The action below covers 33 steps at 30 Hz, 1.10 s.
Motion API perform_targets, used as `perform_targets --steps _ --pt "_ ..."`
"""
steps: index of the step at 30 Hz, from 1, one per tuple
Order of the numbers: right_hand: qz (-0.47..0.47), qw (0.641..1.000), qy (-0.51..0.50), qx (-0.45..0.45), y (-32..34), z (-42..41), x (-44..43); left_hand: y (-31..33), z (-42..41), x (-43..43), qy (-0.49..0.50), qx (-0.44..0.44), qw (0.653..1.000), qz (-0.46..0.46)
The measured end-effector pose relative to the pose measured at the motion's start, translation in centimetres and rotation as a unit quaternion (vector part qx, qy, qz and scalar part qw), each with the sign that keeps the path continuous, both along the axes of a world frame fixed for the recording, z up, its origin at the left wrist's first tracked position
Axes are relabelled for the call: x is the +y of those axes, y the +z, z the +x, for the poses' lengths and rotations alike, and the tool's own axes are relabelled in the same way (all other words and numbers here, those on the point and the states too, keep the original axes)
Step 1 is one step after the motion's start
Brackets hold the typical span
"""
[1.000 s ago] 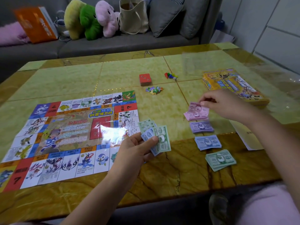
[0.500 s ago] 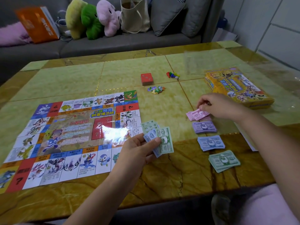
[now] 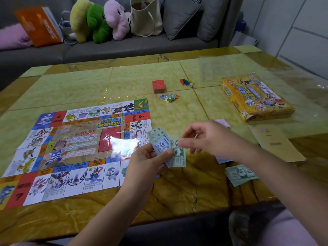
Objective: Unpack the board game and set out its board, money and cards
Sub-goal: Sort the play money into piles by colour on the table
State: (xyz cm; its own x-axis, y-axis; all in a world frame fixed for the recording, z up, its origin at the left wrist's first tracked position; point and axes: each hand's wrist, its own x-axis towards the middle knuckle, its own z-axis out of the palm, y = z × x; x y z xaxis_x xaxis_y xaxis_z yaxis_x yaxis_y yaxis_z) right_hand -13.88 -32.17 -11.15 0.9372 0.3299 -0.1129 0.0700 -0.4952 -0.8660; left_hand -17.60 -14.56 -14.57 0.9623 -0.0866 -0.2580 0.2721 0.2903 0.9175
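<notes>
Marble worktop (image 3: 71, 89): board (image 3: 76, 144) laid flat, card deck (image 3: 158, 85) out, green note pile (image 3: 239, 174) at R; L hand (image 3: 143, 160) grips fanned notes (image 3: 162, 145), R hand (image 3: 213, 139) at top note, grip unclear; money approx. part-sorted.

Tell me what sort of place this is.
Most likely a home living room: a grey sofa holding plush toys, cushions and a tote bag stands behind a marble-patterned table, where a game board lies spread out.
</notes>
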Motion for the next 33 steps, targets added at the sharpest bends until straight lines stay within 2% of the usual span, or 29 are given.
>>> perform_targets --steps 3,6,10,16,20,25,33 --pt "0.007 0.999 -0.026 -0.034 -1.1 -1.0 0.9 0.3 -0.2 -0.2 -0.013 -0.006 1.0 -0.022" --pt "0.056 0.996 -0.069 -0.021 -1.5 -1.2 0.6 0.6 -0.5 -0.5 -0.021 0.002 0.998 -0.062" --pt "0.093 0.992 -0.083 0.003 -1.6 -1.9 0.1 0.4 -0.8 -0.6 -0.025 -0.012 0.999 -0.026" --pt "0.077 0.995 -0.055 0.02 -2.4 -3.2 -0.1 0.4 -0.9 -0.5 -0.009 -0.03 0.999 0.026" --pt "0.081 0.995 -0.049 0.026 -2.5 -3.7 -0.3 0.5 -1.1 -0.7 -0.031 -0.034 0.998 0.033" --pt "0.113 0.989 -0.082 0.057 -1.9 -3.7 -0.8 0.8 -1.1 -1.0 -0.023 -0.009 0.999 -0.029" --pt "0.111 0.986 -0.064 0.105 -2.0 -4.3 0.1 0.8 -0.9 -0.6 0.018 -0.009 1.0 0.02"
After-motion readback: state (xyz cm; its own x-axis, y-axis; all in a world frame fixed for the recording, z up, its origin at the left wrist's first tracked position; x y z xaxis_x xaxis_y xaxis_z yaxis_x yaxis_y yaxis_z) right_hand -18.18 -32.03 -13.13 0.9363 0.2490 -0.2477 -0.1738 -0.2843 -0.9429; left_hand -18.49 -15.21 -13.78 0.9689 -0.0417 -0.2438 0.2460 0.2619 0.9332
